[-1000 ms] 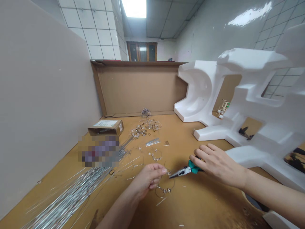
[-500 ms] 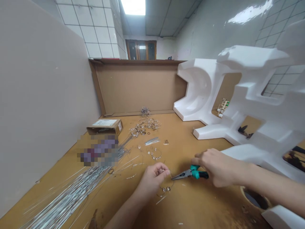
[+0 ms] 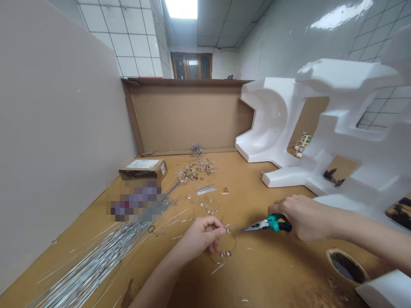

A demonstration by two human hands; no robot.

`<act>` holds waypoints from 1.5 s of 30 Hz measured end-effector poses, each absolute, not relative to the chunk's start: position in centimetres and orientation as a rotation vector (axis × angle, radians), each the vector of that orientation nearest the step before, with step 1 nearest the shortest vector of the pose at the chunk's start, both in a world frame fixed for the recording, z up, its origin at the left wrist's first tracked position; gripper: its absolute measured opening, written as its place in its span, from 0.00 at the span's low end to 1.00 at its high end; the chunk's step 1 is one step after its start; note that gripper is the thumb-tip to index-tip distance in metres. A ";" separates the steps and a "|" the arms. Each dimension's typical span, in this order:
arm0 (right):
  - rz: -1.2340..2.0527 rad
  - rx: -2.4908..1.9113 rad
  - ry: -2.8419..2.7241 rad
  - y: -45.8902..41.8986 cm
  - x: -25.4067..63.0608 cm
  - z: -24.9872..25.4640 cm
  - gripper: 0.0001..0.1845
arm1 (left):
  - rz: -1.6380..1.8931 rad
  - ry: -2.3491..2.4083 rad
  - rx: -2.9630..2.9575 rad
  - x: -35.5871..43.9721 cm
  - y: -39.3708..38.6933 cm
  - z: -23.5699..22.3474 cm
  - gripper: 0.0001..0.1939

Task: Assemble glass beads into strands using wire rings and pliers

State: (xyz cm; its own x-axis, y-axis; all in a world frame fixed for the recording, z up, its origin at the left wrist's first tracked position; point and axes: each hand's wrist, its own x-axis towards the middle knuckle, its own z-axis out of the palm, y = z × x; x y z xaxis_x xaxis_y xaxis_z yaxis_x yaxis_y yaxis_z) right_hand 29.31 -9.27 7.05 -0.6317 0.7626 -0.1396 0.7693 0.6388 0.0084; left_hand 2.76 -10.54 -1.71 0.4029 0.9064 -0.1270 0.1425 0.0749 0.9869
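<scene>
The left hand (image 3: 199, 236) pinches a wire loop (image 3: 235, 243) bearing a few beads (image 3: 228, 253), partly bare, while the right hand (image 3: 300, 217) grips pliers (image 3: 263, 224) to its right.

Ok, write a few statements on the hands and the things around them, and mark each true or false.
1. The right hand holds the pliers. True.
2. The handles of the pliers are red. False: they are green and black.
3. The left hand holds a wire ring with clear beads. True.
4. The bundle of metal wires lies to the right of the pliers. False: the bundle lies to the left of the left hand.
5. The small cardboard box has a white label on top. True.
</scene>
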 end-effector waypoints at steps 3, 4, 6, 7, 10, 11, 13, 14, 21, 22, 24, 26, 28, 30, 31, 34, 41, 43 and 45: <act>-0.003 1.286 2.780 -9.7 29.4 7.0 0.13 | 0.745 1.005 1.433 2.6 -10.5 -2.0 0.14; 0.057 1.290 2.814 -9.9 29.3 6.9 0.13 | 0.758 0.996 1.449 2.6 -10.5 -2.1 0.14; 0.215 1.295 2.891 -10.3 28.9 6.8 0.10 | 0.787 0.981 1.465 2.7 -10.5 -2.1 0.15; 0.307 1.289 2.923 -10.6 28.6 6.8 0.09 | 0.799 0.979 1.450 2.7 -10.4 -2.1 0.15; 0.590 1.152 2.966 -11.2 27.8 6.6 0.09 | 0.827 0.968 1.329 2.8 -10.4 -2.0 0.14; 0.678 1.075 2.960 -11.4 27.6 6.6 0.10 | 0.835 0.949 1.284 2.9 -10.5 -2.0 0.14; 0.821 0.949 2.940 -11.6 27.1 6.4 0.12 | 0.838 0.891 1.211 3.0 -10.5 -2.1 0.13; 0.874 0.917 2.928 -11.6 26.9 6.3 0.13 | 0.836 0.863 1.185 3.0 -10.5 -2.2 0.13; 0.985 0.855 2.878 -11.4 26.4 5.8 0.11 | 0.828 0.776 1.067 3.1 -10.5 -2.7 0.11; 0.987 0.852 2.880 -11.3 26.4 5.7 0.11 | 0.830 0.770 1.064 3.1 -10.4 -2.8 0.11; 0.995 0.854 2.890 -11.3 26.4 5.7 0.11 | 0.836 0.762 1.067 3.1 -10.4 -2.8 0.11; 1.007 0.854 2.900 -11.3 26.4 5.7 0.11 | 0.841 0.757 1.071 3.1 -10.4 -2.8 0.11; 1.016 0.856 2.906 -11.3 26.4 5.7 0.12 | 0.840 0.757 1.073 3.1 -10.5 -2.8 0.11; 1.021 0.857 2.905 -11.4 26.4 5.7 0.12 | 0.831 0.760 1.072 3.1 -10.5 -2.7 0.11; 1.023 0.856 2.904 -11.5 26.4 5.7 0.12 | 0.827 0.762 1.070 3.1 -10.5 -2.7 0.11; 1.026 0.849 2.896 -11.5 26.3 5.7 0.12 | 0.821 0.761 1.067 3.2 -10.5 -2.7 0.11; 0.983 0.853 2.910 -11.4 26.1 5.6 0.12 | 0.813 0.773 1.081 3.2 -10.5 -2.8 0.11; 0.925 0.863 2.921 -11.5 26.0 5.8 0.11 | 0.816 0.803 1.116 3.4 -10.5 -2.7 0.12; 0.788 0.921 2.920 -11.6 25.9 5.9 0.11 | 0.861 0.866 1.197 3.6 -10.6 -2.7 0.12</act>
State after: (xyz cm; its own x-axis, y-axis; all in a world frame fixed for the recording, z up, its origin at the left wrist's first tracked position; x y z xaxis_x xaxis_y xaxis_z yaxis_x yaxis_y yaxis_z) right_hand 25.89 -11.57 5.91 -0.8300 0.5333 0.1636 0.5432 0.7059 0.4546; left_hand 3.62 -10.60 -2.70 0.4194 0.9023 -0.0997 -0.0952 0.1530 0.9836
